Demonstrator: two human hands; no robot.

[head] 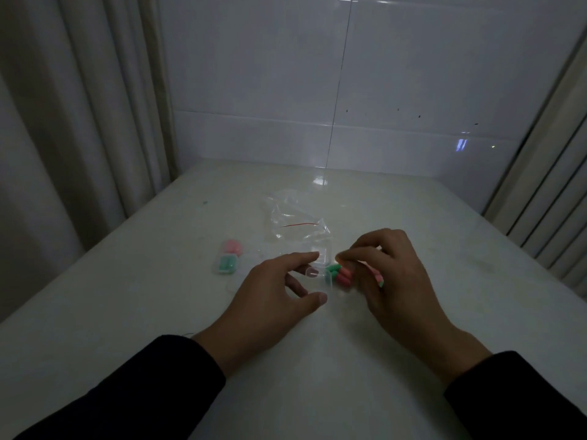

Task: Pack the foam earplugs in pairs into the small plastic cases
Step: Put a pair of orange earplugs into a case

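A small clear plastic case (pixel 317 276) lies on the white table between my hands. My left hand (pixel 279 293) holds it between forefinger and thumb. My right hand (pixel 387 274) pinches green and pink foam earplugs (pixel 340 274) at the case's right edge; another earplug end (pixel 379 281) shows under its fingers. A closed case (pixel 228 259) with pink and green earplugs inside lies further left.
A crumpled clear zip bag (pixel 298 223) with a red strip lies just behind the hands. The white table (pixel 317 376) meets a tiled wall at the back. Curtains hang at the left (pixel 79 122) and right (pixel 546 201).
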